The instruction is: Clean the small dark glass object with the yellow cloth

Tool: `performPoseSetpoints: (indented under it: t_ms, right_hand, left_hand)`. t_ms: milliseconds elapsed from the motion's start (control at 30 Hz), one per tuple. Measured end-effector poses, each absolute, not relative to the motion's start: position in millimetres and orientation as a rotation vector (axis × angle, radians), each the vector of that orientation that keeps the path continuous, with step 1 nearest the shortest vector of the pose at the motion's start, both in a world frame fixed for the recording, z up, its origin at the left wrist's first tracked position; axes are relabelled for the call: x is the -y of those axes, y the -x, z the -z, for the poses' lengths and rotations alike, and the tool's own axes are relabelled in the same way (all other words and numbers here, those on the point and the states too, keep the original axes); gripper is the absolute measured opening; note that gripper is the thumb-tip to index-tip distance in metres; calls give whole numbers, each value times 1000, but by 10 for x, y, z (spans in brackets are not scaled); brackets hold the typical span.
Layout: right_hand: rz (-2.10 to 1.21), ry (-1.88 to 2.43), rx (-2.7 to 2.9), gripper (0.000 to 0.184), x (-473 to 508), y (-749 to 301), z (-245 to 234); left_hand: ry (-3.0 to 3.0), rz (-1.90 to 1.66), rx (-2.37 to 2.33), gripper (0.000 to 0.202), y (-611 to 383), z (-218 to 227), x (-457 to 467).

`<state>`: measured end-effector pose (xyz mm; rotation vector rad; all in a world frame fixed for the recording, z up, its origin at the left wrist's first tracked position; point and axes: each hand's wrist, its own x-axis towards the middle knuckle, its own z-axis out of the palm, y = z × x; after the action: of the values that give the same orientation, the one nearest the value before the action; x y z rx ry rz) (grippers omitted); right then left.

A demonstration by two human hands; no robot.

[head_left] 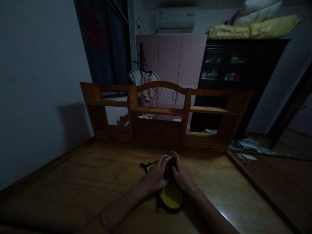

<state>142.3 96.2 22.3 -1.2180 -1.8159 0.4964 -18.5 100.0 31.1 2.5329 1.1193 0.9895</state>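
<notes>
A small dark object (170,164), black and rounded, its make too dim to be told, is gripped between both hands over the middle of the wooden desk top (80,182), a little in front of the desk's back edge. The left hand (156,175) is curled against the object's left side with the fingers bent over it, and the right hand (181,175) is closed on its right side with the thumb laid along the top; both hands are clamped on it and touch each other there. Beneath the wrists a yellow, rounded piece with a black rim (171,198) is seen lying on the desk top, and a thin black cord or strap (146,165) is stretched out to the left of the hands. A pale bangle (106,219) is worn on the left wrist. Along the back edge a wooden shelf unit with an arched centre (161,112) is set. Behind it a pink wardrobe (170,58), a white air conditioner (175,19) bearing a small unreadable label, and a dark glass-fronted cabinet (226,68) are visible. No writing can be read.
</notes>
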Motion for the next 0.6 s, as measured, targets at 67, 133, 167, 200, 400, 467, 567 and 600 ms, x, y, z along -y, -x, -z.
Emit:
performPoseSetpoints:
  t_ms: [67,133,167,200,400,467,567,600]
  right_hand:
    - [-518,1190,1819,66,-961,-1430,-220]
    - [-534,1166,1823,67,-962,-1436,-215]
    - [-536,1159,1823,66,-964,-1437,-213]
    - [-530,1157,1818,65,-966,-1438,-210]
    - [-519,1150,1815,63,-973,-1436,-212]
    - [-527,1137,1824,62,-975,-1434,-212]
    - [-508,1148,1827,61,-984,-1434,-197]
    - [-498,1154,1830,61,-989,-1435,-188]
  left_hand:
    - [-2534,-986,-1126,83,186,-310,-999]
    - [-2532,-989,-1125,83,186,-314,-996]
    - [-2530,-993,-1125,82,185,-318,-994]
    - [-2527,-996,-1123,82,184,-323,-991]
    - [-2522,-1005,-1104,79,179,-349,-979]
    - [-2520,-1003,-1111,79,178,-346,-982]
    - [-2519,-997,-1116,81,178,-336,-987]
    - [-2521,-995,-1112,82,178,-333,-988]
